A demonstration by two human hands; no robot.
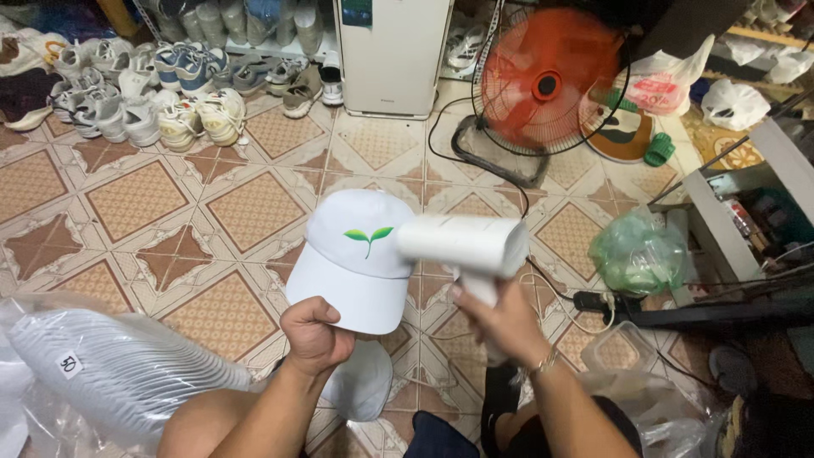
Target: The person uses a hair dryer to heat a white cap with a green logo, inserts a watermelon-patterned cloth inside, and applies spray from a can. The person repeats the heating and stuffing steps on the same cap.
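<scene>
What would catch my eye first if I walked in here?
Centre frame, the left hand holds up a white cap with a green sprout emblem, while the right hand aims a white hair dryer at it. Behind stands a red fan; sneakers crowd the far-left floor.

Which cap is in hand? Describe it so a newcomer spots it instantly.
Start at the patterned tile floor in the middle. Above it, the left hand holds a white cap by its brim, facing a white hair dryer in the right hand. Unlike the bagged stack of caps lower left, it shows a green sprout emblem.
</scene>
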